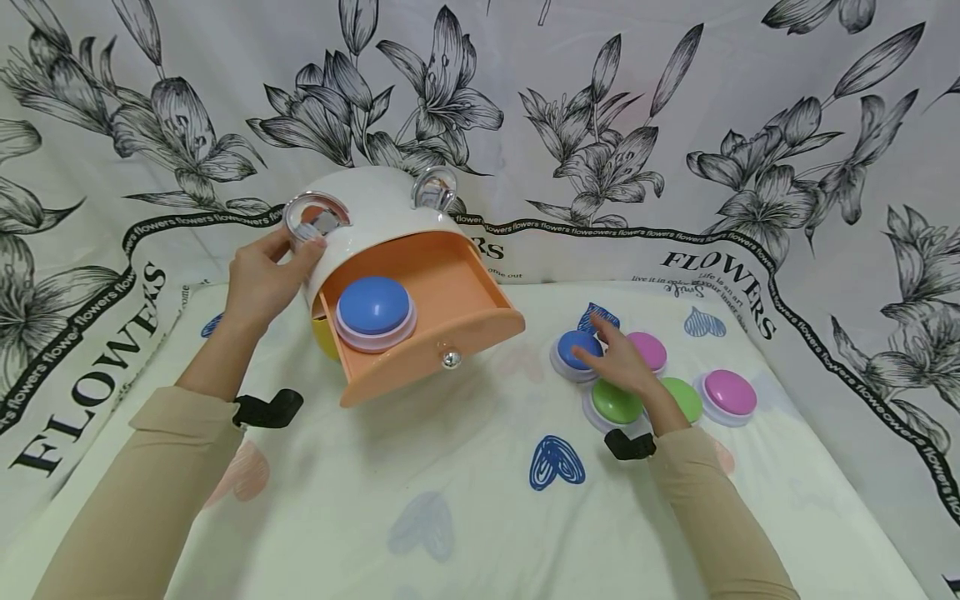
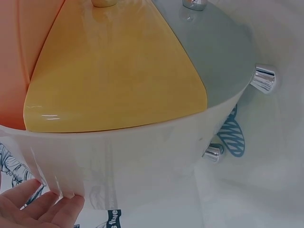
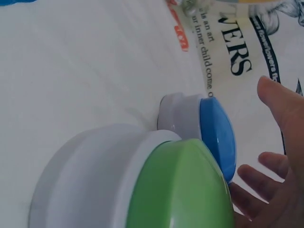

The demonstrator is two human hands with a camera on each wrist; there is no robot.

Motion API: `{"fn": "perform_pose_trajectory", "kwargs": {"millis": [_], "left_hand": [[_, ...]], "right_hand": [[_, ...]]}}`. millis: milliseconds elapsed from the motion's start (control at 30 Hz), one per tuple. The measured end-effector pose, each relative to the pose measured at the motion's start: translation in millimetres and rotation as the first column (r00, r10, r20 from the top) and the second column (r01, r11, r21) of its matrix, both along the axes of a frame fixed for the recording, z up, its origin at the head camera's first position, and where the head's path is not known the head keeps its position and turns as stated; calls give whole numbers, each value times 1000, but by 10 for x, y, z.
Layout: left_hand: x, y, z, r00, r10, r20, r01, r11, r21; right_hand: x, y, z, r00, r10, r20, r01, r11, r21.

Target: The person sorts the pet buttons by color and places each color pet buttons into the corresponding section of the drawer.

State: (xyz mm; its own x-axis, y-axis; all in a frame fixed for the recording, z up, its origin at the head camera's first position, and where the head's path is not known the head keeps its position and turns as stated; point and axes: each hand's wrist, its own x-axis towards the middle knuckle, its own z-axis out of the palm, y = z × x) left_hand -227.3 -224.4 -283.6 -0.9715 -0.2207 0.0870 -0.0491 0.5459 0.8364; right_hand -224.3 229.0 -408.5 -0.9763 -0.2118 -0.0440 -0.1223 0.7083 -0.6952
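A rounded white drawer box with shiny silver ring-shaped ears stands left of centre. Its orange drawer is pulled out and holds a blue push button with a white base. My left hand pinches the box by its left ear, thumb in front; the left wrist view shows the fingertips at the white shell. At the right, my right hand reaches over a cluster of buttons, fingers spread beside another blue button, holding nothing. A green button lies just below that hand.
Pink buttons and a second green button lie around the right hand. Yellow and grey-blue drawers fill the box's lower front. Behind stands a flower-printed cloth; a heart-patterned cloth covers the table.
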Motion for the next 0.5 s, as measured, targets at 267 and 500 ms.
{"fn": "perform_pose_trajectory", "kwargs": {"millis": [267,500], "left_hand": [[-6,6,8,1000,4,20,-4,1000,5],[-2,9,16,1000,13,29,-13,1000,4]], "right_hand": [[9,7,-48,994,-33,103,25,997,78],[9,10,-87,990,-43,135,26,991,129]]}}
